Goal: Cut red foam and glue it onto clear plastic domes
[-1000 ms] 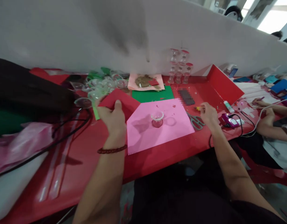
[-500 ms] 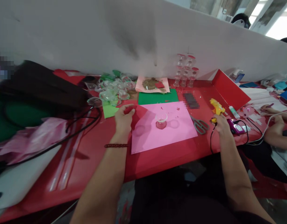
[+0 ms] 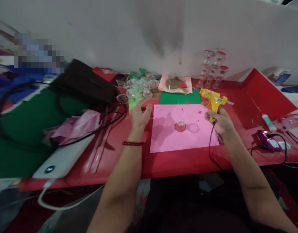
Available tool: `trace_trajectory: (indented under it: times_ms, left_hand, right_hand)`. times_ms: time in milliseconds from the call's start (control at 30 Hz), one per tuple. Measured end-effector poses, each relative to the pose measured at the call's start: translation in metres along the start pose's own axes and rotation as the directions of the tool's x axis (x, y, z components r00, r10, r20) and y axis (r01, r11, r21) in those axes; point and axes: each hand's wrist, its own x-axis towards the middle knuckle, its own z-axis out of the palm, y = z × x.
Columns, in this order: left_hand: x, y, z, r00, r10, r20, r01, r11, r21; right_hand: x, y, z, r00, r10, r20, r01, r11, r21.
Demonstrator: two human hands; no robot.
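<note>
My right hand (image 3: 220,121) is wrapped around the handle of a yellow hot glue gun (image 3: 213,100), raised over the right side of a pink paper sheet (image 3: 163,139). Its nozzle points left and a dark cord hangs down. On the sheet stands a small clear plastic cup (image 3: 181,124) with a reddish base. My left hand (image 3: 140,116) is left of the sheet with thumb and fingers apart. Just beyond its fingertips sits a pile of clear plastic cups (image 3: 136,87), some on light green paper. The fingertips are partly hidden.
Stacked clear cups with red discs (image 3: 213,69) stand by the wall. A green sheet (image 3: 173,98) lies behind the pink one. To the right are a red box panel (image 3: 267,97), a glue bottle (image 3: 269,122) and a purple power strip (image 3: 269,140). A dark bag (image 3: 88,82) sits left.
My right hand has lifted the glue gun up and leftward to the pink sheet. My left hand has moved toward the cup pile. The red piece over the sheet's corner is gone. The view has swung left.
</note>
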Motion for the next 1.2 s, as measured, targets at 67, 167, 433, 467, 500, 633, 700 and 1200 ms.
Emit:
trace_trajectory:
  times_ms: [67, 167, 433, 467, 500, 633, 700, 1200]
  left_hand:
    - [-0.004, 0.003, -0.003, 0.975, 0.011, 0.22, -0.051, 0.983, 0.175]
    - [-0.012, 0.011, -0.001, 0.789, -0.06, 0.612, -0.081, 0.976, 0.2]
    - [-0.038, 0.012, 0.028, 0.677, -0.03, 0.735, -0.218, 0.946, 0.239]
    - [-0.042, 0.011, 0.034, 0.707, -0.048, 0.705, -0.212, 0.938, 0.276]
    - [-0.046, 0.011, 0.039, 0.74, -0.064, 0.67, -0.204, 0.927, 0.314]
    - [-0.06, 0.013, 0.052, 0.822, -0.077, 0.564, -0.179, 0.906, 0.384]
    - [-0.064, 0.013, 0.055, 0.831, -0.043, 0.555, -0.171, 0.929, 0.328]
    - [-0.054, 0.008, 0.043, 0.903, 0.308, 0.301, -0.398, 0.863, 0.312]
  right_hand:
    - [0.01, -0.002, -0.005, 0.999, 0.019, 0.042, -0.019, 1.0, -0.011]
    - [0.014, 0.0, -0.01, 0.995, 0.002, 0.102, 0.004, 0.998, -0.062]
    - [0.0, 0.011, -0.006, 0.989, 0.086, 0.123, -0.071, 0.99, -0.122]
    - [-0.001, 0.012, -0.006, 0.988, 0.096, 0.121, -0.085, 0.992, -0.098]
    - [-0.001, 0.012, -0.005, 0.987, 0.104, 0.121, -0.096, 0.992, -0.077]
    - [0.001, 0.015, -0.005, 0.987, 0.107, 0.123, -0.101, 0.993, -0.059]
    - [0.001, 0.016, -0.004, 0.987, 0.105, 0.125, -0.096, 0.992, -0.081]
    - [-0.01, 0.035, -0.007, 0.994, -0.053, 0.094, 0.091, 0.878, -0.47]
